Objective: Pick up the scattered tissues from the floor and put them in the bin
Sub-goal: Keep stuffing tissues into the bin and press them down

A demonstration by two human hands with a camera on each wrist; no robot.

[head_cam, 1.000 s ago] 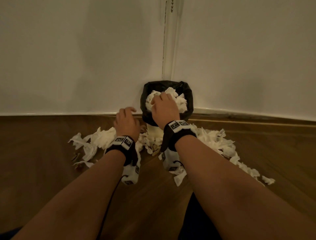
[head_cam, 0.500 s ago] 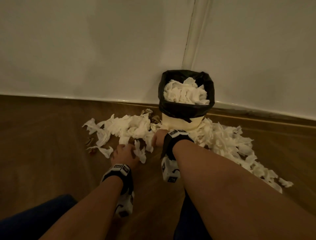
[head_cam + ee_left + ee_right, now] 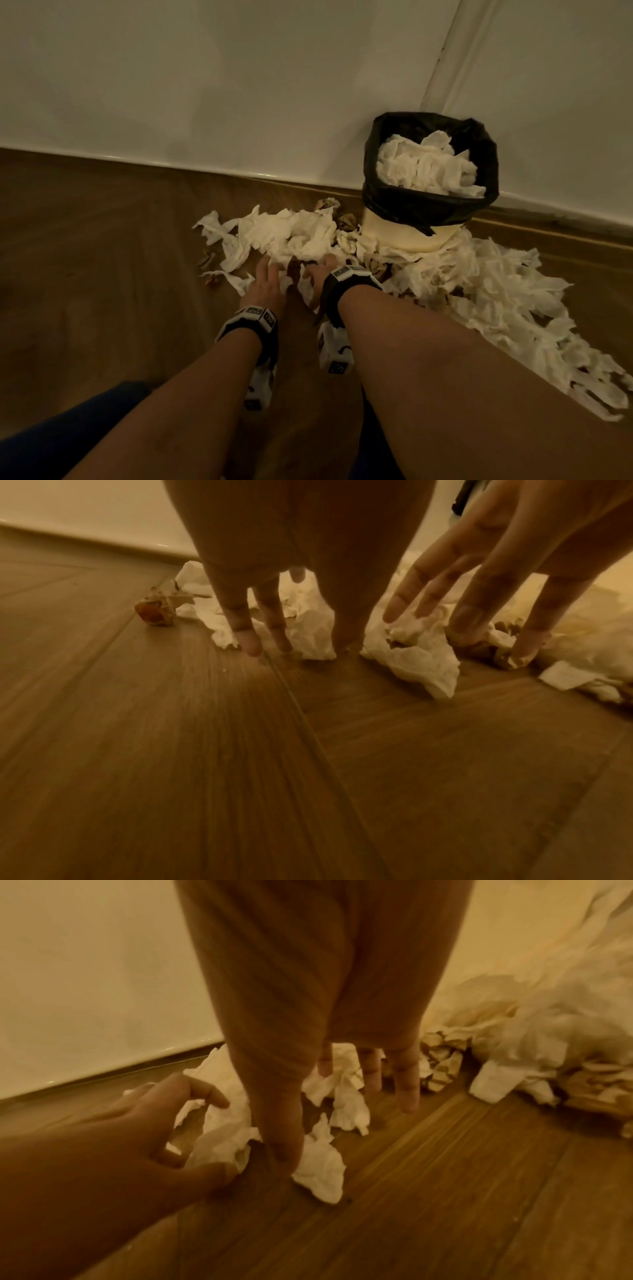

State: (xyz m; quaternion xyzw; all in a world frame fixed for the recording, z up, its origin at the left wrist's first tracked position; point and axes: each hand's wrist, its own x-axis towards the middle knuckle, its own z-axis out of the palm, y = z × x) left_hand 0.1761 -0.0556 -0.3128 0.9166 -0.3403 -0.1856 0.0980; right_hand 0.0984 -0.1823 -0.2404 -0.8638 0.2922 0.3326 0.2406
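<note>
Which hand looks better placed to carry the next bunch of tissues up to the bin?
Probably the right hand. Both hands are open on the tissues, but the bin stands on the right side, nearer that hand. The left hand would have to cross over it.

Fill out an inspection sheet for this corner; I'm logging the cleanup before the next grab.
Surface: brown wood floor, bare near the camera.
Job's things: bin with black liner heaped with tissues; white tissues strewn on both sides of it.
Clutter: brownish crumpled scraps among the tissues.
Hands: left hand and right hand open, fingers down at the pile's near edge, neither seen holding anything.
Cables: nothing seen.
Surroundings: pale walls meeting in a corner behind the bin.
</note>
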